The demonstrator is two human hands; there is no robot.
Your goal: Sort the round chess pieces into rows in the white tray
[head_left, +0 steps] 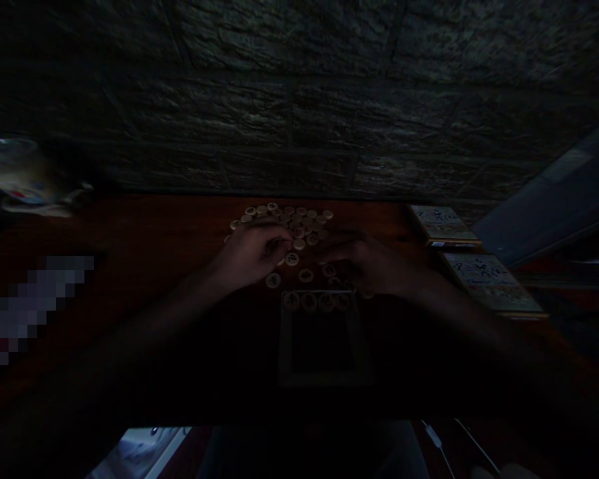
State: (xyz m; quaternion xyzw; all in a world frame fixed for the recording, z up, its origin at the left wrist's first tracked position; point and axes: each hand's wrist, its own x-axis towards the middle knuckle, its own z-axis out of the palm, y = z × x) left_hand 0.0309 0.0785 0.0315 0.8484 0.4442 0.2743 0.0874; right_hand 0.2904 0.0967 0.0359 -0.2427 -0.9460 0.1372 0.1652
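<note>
Head view: left hand (254, 251) sits curled, right hand (365, 259) has fingers extended, and whether either grips anything, I cannot tell! Loose round pieces (299, 244) lie at twelve o'clock of the box (285, 346), likely light, hard, smooth, best pinched by their rims.

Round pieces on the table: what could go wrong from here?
The left hand and right hand are close to loose pieces, so a brush might scatter some. The row of pieces in the box lies near the right hand and could be jostled. Dim light may make markings easy to misread.
</note>
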